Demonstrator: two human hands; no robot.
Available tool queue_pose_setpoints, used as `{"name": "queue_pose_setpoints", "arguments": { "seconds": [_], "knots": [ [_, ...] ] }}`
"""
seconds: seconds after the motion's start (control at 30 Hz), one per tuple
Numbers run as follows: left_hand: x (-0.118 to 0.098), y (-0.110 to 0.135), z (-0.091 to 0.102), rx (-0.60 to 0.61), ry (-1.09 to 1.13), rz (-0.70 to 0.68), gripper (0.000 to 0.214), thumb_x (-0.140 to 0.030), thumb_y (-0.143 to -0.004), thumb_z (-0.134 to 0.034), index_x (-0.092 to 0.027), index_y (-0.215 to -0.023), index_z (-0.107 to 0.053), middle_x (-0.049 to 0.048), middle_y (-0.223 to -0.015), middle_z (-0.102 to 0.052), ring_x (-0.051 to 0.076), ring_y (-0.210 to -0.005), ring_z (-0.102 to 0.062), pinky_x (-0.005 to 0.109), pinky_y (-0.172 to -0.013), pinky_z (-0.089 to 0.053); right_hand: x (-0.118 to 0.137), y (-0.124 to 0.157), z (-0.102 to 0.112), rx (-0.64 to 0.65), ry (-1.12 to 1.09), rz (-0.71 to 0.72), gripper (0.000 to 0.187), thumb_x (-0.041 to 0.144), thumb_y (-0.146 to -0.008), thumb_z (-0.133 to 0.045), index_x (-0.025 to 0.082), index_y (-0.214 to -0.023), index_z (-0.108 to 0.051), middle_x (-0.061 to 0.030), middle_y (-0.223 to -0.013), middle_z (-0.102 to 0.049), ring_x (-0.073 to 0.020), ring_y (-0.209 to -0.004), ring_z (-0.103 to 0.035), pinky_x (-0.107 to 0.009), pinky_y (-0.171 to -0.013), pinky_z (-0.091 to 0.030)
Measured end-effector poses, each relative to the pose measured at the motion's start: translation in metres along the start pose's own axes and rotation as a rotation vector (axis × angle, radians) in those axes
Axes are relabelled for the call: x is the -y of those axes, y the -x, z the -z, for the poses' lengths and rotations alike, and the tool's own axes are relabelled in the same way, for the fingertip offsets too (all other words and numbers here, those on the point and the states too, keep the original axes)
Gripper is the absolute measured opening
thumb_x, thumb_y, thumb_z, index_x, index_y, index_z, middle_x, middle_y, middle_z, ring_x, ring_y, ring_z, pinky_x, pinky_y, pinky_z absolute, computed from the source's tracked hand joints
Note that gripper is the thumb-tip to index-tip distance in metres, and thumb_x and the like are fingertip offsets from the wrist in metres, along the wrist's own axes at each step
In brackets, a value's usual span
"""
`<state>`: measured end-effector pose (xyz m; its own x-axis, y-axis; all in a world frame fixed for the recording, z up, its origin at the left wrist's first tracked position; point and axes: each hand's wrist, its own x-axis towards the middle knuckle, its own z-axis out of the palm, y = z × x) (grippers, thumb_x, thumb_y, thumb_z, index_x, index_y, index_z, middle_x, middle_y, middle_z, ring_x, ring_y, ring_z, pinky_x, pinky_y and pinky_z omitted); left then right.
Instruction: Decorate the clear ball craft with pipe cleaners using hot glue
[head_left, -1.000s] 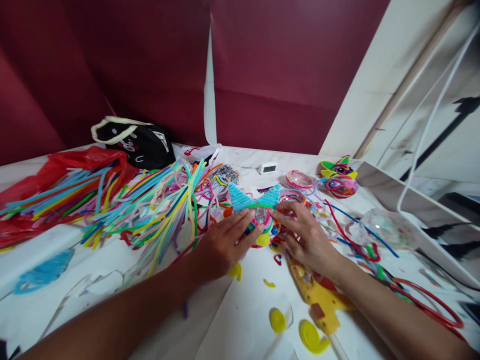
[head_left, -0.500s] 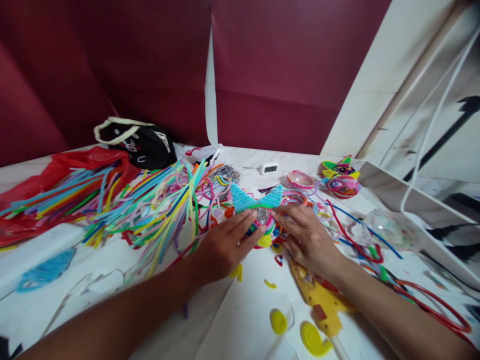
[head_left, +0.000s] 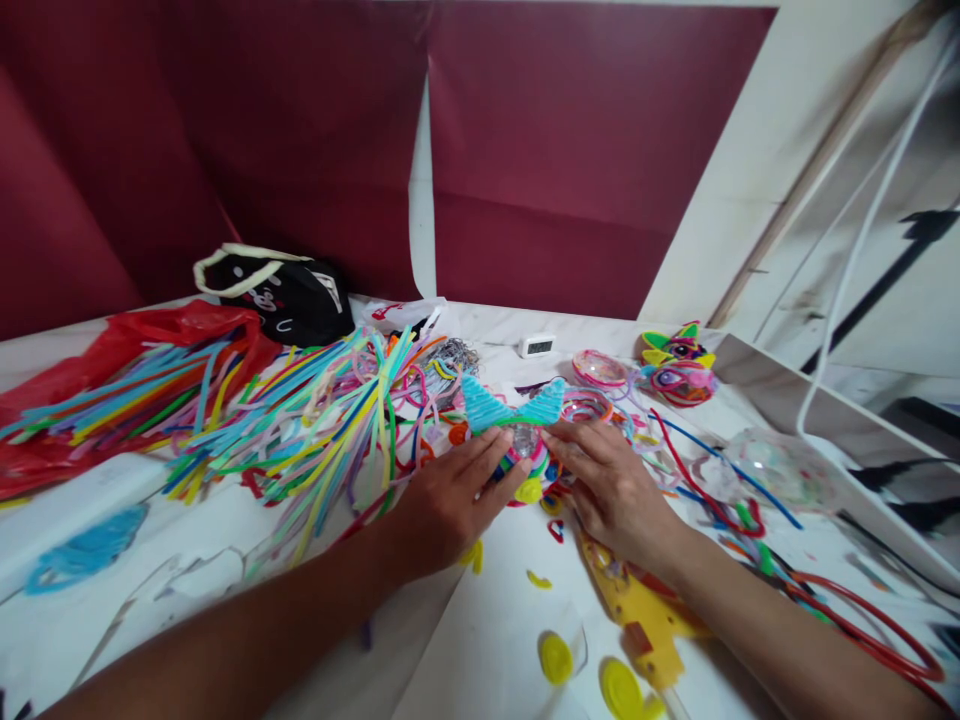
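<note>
A small round craft piece (head_left: 525,445) wrapped in coloured pipe cleaners, with two pale blue pointed ears (head_left: 510,403), stands on the white table (head_left: 487,610). My left hand (head_left: 450,495) presses its left side, fingers stretched out against it. My right hand (head_left: 611,485) holds its right side with the fingertips. A yellow glue gun (head_left: 637,605) lies under my right wrist.
A big heap of coloured pipe cleaners (head_left: 300,415) spreads left, over a red plastic bag (head_left: 135,340). A black bag (head_left: 281,290), a white clock (head_left: 537,345), a finished eared craft (head_left: 679,365), clear balls (head_left: 780,460), red tubing (head_left: 862,610) and yellow coils (head_left: 556,655) lie around.
Both hands stay on the eared craft piece; the view has tilted up slightly, so everything sits a little lower in the picture.
</note>
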<state>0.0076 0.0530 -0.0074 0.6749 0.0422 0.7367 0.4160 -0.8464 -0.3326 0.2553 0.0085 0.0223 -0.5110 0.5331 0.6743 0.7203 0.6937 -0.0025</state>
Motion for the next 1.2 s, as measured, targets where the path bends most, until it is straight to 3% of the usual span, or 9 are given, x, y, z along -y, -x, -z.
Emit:
{"name": "queue_pose_setpoints", "arguments": {
  "seconds": [0.3,0.43,0.57,0.7,0.9,1.03,1.2],
  "knots": [
    [0.0,0.0,0.001,-0.025,-0.02,0.004,0.042,-0.012,-0.096,-0.054,-0.009,-0.137,-0.06,0.0237,-0.138,-0.065,0.031,-0.14,-0.054,0.046,-0.114,-0.05,0.001,0.0,0.001,0.027,0.002,-0.017,0.044,0.004,-0.088,-0.053,0.012,-0.131,-0.058,-0.0156,-0.123,-0.066,-0.0278,-0.105,-0.057,-0.045,-0.086,-0.051],
    [0.0,-0.005,0.007,-0.014,0.103,0.065,0.046,-0.011,-0.094,-0.053,-0.013,-0.14,-0.057,0.0196,-0.138,-0.066,0.029,-0.138,-0.056,0.049,-0.115,-0.049,0.0,0.002,0.001,0.031,0.017,-0.014,0.048,0.004,-0.088,-0.051,0.014,-0.134,-0.057,-0.0154,-0.124,-0.066,-0.0284,-0.106,-0.058,-0.046,-0.087,-0.05],
    [-0.003,-0.015,0.016,-0.093,0.221,0.328,0.036,-0.011,-0.093,-0.054,-0.017,-0.129,-0.057,0.0141,-0.125,-0.069,0.023,-0.123,-0.065,0.042,-0.107,-0.054,0.0,0.003,0.0,0.026,0.032,-0.016,0.049,0.005,-0.087,-0.053,0.016,-0.135,-0.057,-0.0155,-0.125,-0.066,-0.0293,-0.106,-0.058,-0.047,-0.086,-0.05],
    [-0.002,-0.023,0.02,-0.175,0.276,0.697,0.012,-0.026,-0.092,-0.059,-0.019,-0.102,-0.057,0.0069,-0.097,-0.065,0.019,-0.089,-0.065,0.035,-0.08,-0.058,0.001,0.003,0.0,0.029,0.02,-0.027,0.052,0.003,-0.085,-0.052,0.015,-0.135,-0.057,-0.0159,-0.126,-0.066,-0.0297,-0.108,-0.058,-0.047,-0.087,-0.051],
    [0.004,-0.029,0.016,0.018,0.553,1.208,0.026,-0.038,-0.081,-0.064,-0.021,-0.097,-0.053,0.0027,-0.088,-0.063,0.021,-0.083,-0.063,0.04,-0.082,-0.054,-0.001,0.004,0.0,0.02,0.026,-0.013,0.054,0.001,-0.08,-0.053,0.012,-0.133,-0.06,-0.0171,-0.127,-0.066,-0.0311,-0.108,-0.058,-0.048,-0.087,-0.051],
    [0.007,-0.032,0.016,0.062,0.577,1.297,0.035,-0.048,-0.079,-0.068,-0.021,-0.097,-0.053,0.003,-0.088,-0.063,0.021,-0.083,-0.063,0.041,-0.084,-0.053,-0.003,0.006,-0.002,0.012,0.038,-0.008,0.055,0.0,-0.079,-0.054,0.011,-0.132,-0.061,-0.0172,-0.126,-0.067,-0.0318,-0.11,-0.058,-0.05,-0.089,-0.05],
    [0.014,-0.029,0.02,0.018,0.556,1.339,0.04,-0.049,-0.082,-0.066,-0.02,-0.103,-0.051,0.0026,-0.088,-0.062,0.02,-0.082,-0.063,0.039,-0.082,-0.051,-0.003,0.006,-0.003,0.007,0.045,-0.021,0.054,-0.001,-0.078,-0.053,0.011,-0.129,-0.064,-0.0168,-0.127,-0.067,-0.0313,-0.107,-0.058,-0.049,-0.088,-0.051]
  ]
}}
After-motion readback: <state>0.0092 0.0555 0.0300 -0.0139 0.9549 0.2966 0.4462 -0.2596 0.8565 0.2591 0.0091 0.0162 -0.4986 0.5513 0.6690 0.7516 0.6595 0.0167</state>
